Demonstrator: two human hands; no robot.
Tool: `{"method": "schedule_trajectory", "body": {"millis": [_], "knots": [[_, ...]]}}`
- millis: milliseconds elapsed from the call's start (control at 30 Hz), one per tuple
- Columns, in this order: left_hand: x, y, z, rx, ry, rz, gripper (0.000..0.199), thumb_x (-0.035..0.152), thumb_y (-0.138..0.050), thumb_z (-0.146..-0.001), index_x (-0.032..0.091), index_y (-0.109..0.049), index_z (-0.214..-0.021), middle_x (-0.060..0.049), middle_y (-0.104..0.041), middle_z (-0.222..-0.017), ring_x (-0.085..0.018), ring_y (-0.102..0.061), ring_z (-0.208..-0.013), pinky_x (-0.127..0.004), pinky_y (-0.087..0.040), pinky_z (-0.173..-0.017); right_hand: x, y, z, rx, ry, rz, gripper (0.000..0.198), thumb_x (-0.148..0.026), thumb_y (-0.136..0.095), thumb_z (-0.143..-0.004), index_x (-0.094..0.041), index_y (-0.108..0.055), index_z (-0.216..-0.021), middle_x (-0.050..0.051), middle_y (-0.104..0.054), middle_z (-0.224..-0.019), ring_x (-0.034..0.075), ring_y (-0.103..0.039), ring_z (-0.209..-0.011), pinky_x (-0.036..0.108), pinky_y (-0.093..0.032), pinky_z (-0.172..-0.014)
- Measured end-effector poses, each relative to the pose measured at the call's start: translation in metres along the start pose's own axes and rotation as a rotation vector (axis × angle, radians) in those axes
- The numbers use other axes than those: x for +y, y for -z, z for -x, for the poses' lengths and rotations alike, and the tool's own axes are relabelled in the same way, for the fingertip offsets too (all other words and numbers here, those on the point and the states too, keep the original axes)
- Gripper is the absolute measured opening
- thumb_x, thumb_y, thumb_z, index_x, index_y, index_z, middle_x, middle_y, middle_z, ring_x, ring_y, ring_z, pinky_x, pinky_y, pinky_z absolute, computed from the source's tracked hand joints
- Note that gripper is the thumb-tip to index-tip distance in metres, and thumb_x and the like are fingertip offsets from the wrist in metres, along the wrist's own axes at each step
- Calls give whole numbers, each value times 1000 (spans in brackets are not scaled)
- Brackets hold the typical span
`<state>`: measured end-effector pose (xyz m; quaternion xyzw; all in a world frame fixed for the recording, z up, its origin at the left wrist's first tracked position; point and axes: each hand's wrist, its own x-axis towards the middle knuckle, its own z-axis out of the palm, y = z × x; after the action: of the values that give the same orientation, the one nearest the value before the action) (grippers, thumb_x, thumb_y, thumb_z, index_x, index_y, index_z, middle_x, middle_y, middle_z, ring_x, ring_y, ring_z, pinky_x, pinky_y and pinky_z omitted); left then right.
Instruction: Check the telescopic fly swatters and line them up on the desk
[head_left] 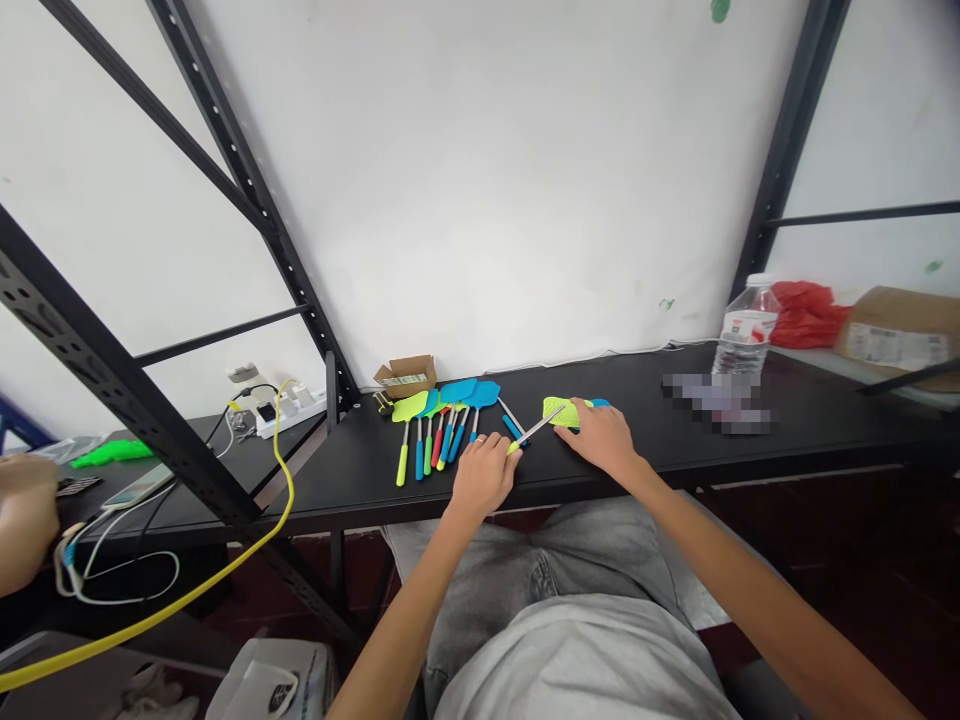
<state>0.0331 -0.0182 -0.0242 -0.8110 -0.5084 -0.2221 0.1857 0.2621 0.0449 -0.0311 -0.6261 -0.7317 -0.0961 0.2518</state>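
Observation:
My left hand (484, 475) is closed around the yellow-green handle of a fly swatter, whose metal rod points up and to the right. At the far end of that rod is the fly swatter's yellow-green textured paddle (559, 411), with my right hand (602, 437) closed on its right side. A bit of blue (600, 403) shows behind my right fingers; what it belongs to is hidden. Just right of my left hand lies a blue-handled fly swatter (514, 428), partly covered. Several more fly swatters (448, 440) with blue, green, yellow and red handles lie fanned to the left.
Behind the fly swatters stands an open cardboard box (406, 376). A water bottle (746, 330) stands right on the black table (337, 490). A yellow cable (288, 480) hangs past the dark shelf post (191, 450). Another person's hand (26, 520) is at the far left.

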Motion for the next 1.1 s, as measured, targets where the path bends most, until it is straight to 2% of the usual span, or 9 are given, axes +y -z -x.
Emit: {"method": "schedule_trajectory", "body": {"millis": [200,367,533,733,833,933,1000,1100], "knots": [[0,-1,0,2,-2,-8,25,34,-37,-101,21,-52,-86,-4,-58,-91,-21,-54,-88,-33,-39,-76,-10,16,3,-2,-84,1,55,-58,-34,-95,-17,-56,-125,17,-69,-87,33,-67,-86,38,-44,-73],[-1,-1,0,-1,-4,-7,25,34,-37,-101,21,-52,-85,-4,-58,-90,-21,-54,-87,-33,-39,-76,-10,25,2,12,-139,-32,55,-54,-25,-98,-17,-64,-113,16,-69,-80,29,-68,-77,36,-43,-71],[0,0,0,-11,2,6,25,35,-37,-101,21,-52,-85,-5,-58,-90,-21,-54,-87,-33,-40,-76,2,28,-2,92,-176,-29,59,-47,-18,-100,-17,-69,-103,17,-70,-84,28,-68,-78,35,-42,-71],[0,0,0,-20,5,10,24,34,-38,-100,22,-53,-87,-6,-59,-92,-22,-54,-88,-34,-40,-75,30,26,-12,116,-270,-32,46,-47,-37,-97,-19,-72,-100,17,-71,-86,29,-68,-84,35,-43,-74],[0,0,0,-19,3,9,24,34,-38,-100,22,-53,-86,-6,-59,-91,-22,-55,-89,-34,-40,-75,41,23,-19,70,-312,-181,36,-44,-46,-92,-21,-74,-92,13,-73,-86,28,-68,-86,35,-46,-74],[-1,0,0,-15,-2,9,24,35,-38,-100,21,-53,-86,-6,-59,-91,-22,-55,-88,-33,-40,-75,49,17,-25,25,-313,-460,29,-38,-50,-89,-21,-73,-81,8,-75,-81,24,-69,-79,32,-49,-71],[-1,0,0,-11,-2,12,24,35,-38,-100,21,-53,-86,-5,-59,-91,-21,-55,-88,-33,-40,-75,53,13,-28,31,-348,-681,25,-34,-53,-86,-18,-72,-82,8,-75,-79,20,-69,-71,29,-51,-65],[-1,0,1,-8,2,15,25,35,-38,-100,21,-52,-86,-5,-59,-91,-21,-54,-87,-33,-40,-74,57,8,-30,46,-492,-1057,17,-28,-60,-82,-14,-70,-84,10,-74,-79,16,-67,-61,23,-49,-50]]}}
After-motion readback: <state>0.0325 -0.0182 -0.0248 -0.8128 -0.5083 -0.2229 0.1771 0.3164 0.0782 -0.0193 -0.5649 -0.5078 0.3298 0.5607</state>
